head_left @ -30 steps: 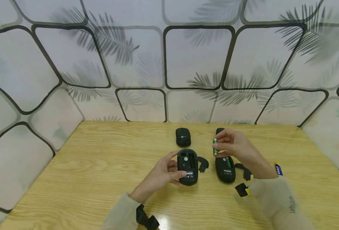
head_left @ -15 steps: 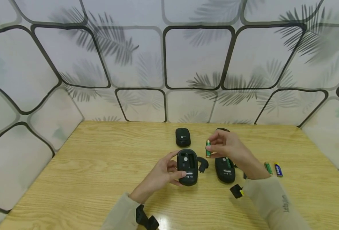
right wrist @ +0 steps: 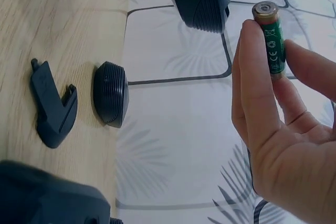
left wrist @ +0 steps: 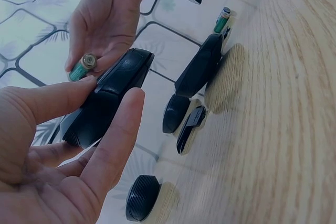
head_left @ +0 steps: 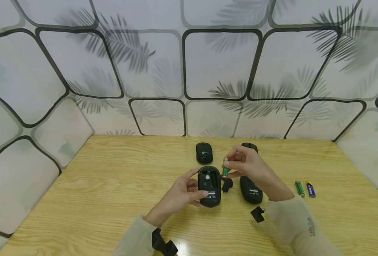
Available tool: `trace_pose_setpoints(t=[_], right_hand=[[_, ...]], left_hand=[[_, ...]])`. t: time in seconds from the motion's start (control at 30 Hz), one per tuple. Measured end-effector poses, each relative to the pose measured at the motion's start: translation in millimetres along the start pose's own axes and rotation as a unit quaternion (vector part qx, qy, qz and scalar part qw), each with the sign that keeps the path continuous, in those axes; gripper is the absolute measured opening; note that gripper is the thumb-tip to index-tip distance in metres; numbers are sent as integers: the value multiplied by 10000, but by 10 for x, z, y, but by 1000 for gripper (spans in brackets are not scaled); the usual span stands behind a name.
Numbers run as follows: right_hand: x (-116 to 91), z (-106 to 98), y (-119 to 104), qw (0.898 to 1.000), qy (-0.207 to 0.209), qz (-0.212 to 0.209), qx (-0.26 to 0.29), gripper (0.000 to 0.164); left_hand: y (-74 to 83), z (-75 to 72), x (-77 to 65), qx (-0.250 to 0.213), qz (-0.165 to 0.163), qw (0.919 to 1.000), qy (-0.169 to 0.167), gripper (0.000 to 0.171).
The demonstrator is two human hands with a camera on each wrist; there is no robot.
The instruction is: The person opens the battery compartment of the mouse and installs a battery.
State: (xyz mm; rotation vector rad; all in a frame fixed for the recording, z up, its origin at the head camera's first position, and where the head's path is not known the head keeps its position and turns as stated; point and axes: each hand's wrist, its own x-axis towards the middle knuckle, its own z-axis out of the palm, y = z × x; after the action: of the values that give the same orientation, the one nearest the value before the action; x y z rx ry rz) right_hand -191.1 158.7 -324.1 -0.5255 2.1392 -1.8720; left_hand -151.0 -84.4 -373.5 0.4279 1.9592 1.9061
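My left hand (head_left: 180, 195) grips a black computer mouse (head_left: 209, 199) by its sides, underside up, with the battery slot open and no battery seen in it. Thumb and fingers of my right hand (head_left: 251, 166) pinch a green battery (head_left: 225, 167), held nearly upright just right of the mouse and apart from it. In the right wrist view the battery (right wrist: 274, 45) shows its flat end and printed label. Behind the held mouse lies a curved black battery cover (head_left: 227, 185) on the table. A second upturned mouse (head_left: 250, 192) sits partly under my right hand.
Another black mouse (head_left: 204, 152) stands upright at the back of the wooden table (head_left: 118, 177). One more dark mouse (head_left: 250, 146) is partly hidden behind my right hand. To the right lie a green battery (head_left: 299, 188) and a blue-and-yellow battery (head_left: 310, 189).
My right hand has moved left with the battery, from above the second mouse to beside the held mouse. The green battery on the right has come into view. My left hand stays put.
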Motion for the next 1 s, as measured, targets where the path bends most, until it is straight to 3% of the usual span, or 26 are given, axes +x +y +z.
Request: trace_pose_setpoints(t=[0.23, 0.5, 1.0], right_hand=[[8, 56, -14, 9999, -78, -100, 103, 7], [23, 135, -26, 9997, -30, -130, -202, 16], [36, 172, -29, 9989, -117, -178, -427, 18]], left_hand=[[-7, 0, 3, 1, 7, 10000, -15, 72], [5, -1, 6, -3, -54, 10000, 2, 72], [-4, 11, 7, 43, 5, 10000, -44, 74]])
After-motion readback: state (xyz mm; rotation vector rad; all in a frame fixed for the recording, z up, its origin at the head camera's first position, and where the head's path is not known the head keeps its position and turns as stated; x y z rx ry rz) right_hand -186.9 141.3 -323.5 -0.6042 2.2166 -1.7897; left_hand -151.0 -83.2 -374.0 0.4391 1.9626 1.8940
